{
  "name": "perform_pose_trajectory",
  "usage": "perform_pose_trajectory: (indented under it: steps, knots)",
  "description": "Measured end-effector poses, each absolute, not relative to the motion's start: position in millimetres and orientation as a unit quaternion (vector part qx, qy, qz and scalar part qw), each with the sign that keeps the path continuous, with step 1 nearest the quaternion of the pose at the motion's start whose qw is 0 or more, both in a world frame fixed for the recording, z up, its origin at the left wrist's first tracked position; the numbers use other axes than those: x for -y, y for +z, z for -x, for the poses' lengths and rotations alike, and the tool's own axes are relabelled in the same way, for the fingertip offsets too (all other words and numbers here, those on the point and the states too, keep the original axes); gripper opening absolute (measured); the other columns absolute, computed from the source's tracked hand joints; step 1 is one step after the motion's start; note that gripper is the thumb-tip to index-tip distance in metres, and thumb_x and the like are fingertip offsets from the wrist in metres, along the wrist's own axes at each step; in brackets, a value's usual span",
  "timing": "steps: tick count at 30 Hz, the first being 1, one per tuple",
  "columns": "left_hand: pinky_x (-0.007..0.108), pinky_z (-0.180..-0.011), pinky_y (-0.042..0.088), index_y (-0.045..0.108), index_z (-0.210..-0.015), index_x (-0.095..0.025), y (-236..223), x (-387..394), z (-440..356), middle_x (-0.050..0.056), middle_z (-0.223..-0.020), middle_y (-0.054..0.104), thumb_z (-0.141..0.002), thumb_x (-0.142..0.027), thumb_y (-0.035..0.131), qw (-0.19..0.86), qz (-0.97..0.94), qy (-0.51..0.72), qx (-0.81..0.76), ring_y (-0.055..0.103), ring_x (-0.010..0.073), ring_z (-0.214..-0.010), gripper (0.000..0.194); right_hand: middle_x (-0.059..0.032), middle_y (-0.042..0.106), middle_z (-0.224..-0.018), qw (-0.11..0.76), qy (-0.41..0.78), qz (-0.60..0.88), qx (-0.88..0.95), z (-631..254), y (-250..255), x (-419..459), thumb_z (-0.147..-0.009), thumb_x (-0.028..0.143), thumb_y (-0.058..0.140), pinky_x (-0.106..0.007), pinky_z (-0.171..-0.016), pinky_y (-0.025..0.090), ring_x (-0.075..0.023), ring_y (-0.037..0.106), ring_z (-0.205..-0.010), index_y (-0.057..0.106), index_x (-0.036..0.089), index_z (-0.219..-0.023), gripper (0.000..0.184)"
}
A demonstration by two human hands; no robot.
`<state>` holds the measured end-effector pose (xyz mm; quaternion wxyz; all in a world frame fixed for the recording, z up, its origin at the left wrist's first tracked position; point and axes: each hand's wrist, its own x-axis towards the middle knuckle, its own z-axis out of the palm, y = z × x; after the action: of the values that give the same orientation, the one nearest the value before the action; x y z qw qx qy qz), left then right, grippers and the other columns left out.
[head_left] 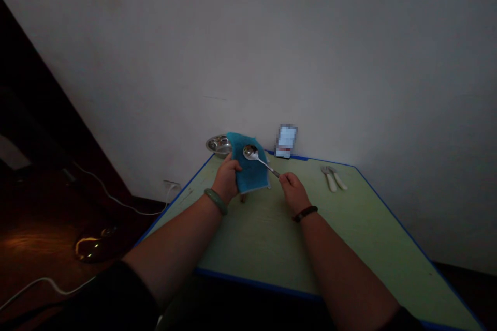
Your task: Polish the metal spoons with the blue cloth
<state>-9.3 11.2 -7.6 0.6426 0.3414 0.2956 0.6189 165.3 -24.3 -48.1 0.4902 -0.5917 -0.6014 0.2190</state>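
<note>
Steel bowl [218, 146] sits at the far left corner of the green table [264, 238], partly hidden by the cloth. From here I see my left hand [228, 180], with a green bangle [216, 201] at the wrist, clamped around a folded teal cloth [250, 175]. A shiny steel spoon [256, 156] lies across the cloth, its oval bowl against the fabric and its slim handle slanting down right. My right hand [294, 191], wearing a dark bead bracelet [305, 213], pinches the handle's end between closed fingers. A blurred packet [286, 141] stands against the wall. Farther right, 2 white-handled utensils [333, 178] lie side by side on the table.
</note>
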Motion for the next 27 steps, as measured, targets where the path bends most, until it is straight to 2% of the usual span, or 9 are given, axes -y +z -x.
perform_pose_trajectory:
  steps: [6, 12, 19, 22, 27]
  knots:
    - [0.037, -0.068, 0.05, 0.055, -0.102, -0.02, -9.3, -14.2, 9.9, 0.001, -0.076, 0.064, -0.044, -0.007, 0.043, 0.64, -0.34, 0.624, -0.292, 0.059, 0.0222, -0.074, 0.06, 0.004, 0.041, -0.057, 0.487, 0.267, 0.573, 0.603, -164.9, -48.9, 23.9, -0.076, 0.044, 0.043, -0.024, -0.054, 0.03, -0.012, 0.039, -0.057, 0.047, 0.019, -0.063, 0.028]
    - [0.037, -0.068, 0.05, 0.056, -0.099, -0.02, -7.5, -11.6, 9.7, 0.0, -0.074, 0.063, -0.043, -0.007, 0.044, 0.646, -0.348, 0.61, -0.298, 0.058, 0.0212, -0.071, 0.058, 0.0064, 0.037, -0.049, 0.493, 0.349, 0.558, 0.569, -165.7, -53.8, 21.3, -0.075, 0.044, 0.045, -0.023, -0.046, 0.026, -0.0095, 0.033, -0.046, 0.047, 0.02, -0.063, 0.027]
    - [0.038, -0.065, 0.049, 0.057, -0.093, -0.02, -7.1, -8.4, 8.6, 0.0, -0.071, 0.062, -0.043, -0.008, 0.043, 0.662, -0.357, 0.585, -0.303, 0.056, 0.0195, -0.063, 0.053, 0.0073, 0.034, -0.048, 0.514, 0.42, 0.534, 0.523, -163.3, -54.9, 22.2, -0.072, 0.047, 0.048, -0.022, -0.04, 0.023, -0.0077, 0.029, -0.041, 0.045, 0.02, -0.064, 0.029]
    - [0.035, -0.062, 0.049, 0.058, -0.09, -0.02, -7.1, -7.3, 8.0, 0.0, -0.073, 0.063, -0.043, -0.008, 0.043, 0.667, -0.365, 0.581, -0.291, 0.057, 0.0195, -0.064, 0.051, 0.0068, 0.035, -0.048, 0.518, 0.408, 0.536, 0.527, -162.2, -53.3, 22.8, -0.071, 0.049, 0.048, -0.022, -0.04, 0.024, -0.008, 0.031, -0.041, 0.047, 0.02, -0.064, 0.031]
    - [0.034, -0.061, 0.049, 0.058, -0.094, -0.019, -6.3, -4.7, 7.2, 0.0, -0.073, 0.063, -0.044, -0.008, 0.044, 0.674, -0.374, 0.572, -0.281, 0.057, 0.0192, -0.064, 0.053, 0.005, 0.039, -0.048, 0.525, 0.325, 0.549, 0.563, -162.1, -52.6, 22.6, -0.072, 0.051, 0.046, -0.024, -0.045, 0.028, -0.0108, 0.036, -0.046, 0.048, 0.021, -0.062, 0.033]
